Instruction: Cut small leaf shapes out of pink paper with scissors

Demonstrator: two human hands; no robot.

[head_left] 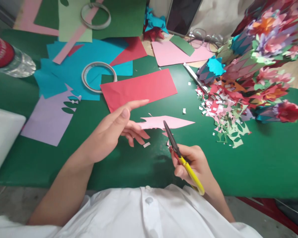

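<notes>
Nearest me, lower centre, my right hand (193,165) has its fingers wrapped around the yellow handles of the scissors (175,147), blades almost together, tip at the pink paper piece (173,122). Just left, my left hand (114,132) pinches that piece's left end, index finger stretched out, above the green desk (263,158). I judge the cutting partway: the lower edge is jagged, the rest smooth. Farther right lie a scrap heap (221,112) and finished paper flowers (263,49); at centre, an uncut red sheet (139,89).
</notes>
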